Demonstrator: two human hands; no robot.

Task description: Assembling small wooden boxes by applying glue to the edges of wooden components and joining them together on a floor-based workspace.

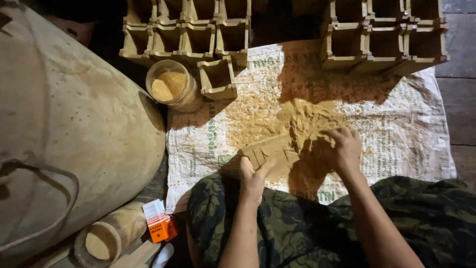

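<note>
**Sawdust-brown powder going into a wooden mould**

Tan powder (pixel 292 116) lies heaped on a printed white woven sack (pixel 416 134) spread on the floor. The left hand (pixel 254 178) grips a small slatted wooden mould (pixel 270 151), fingers wrapped round its near end. Just right of it, the right hand (pixel 337 149) is cupped over the heap, fingers curled on powder. It looks like the filling step; next calls for pressing powder in evenly.
</note>
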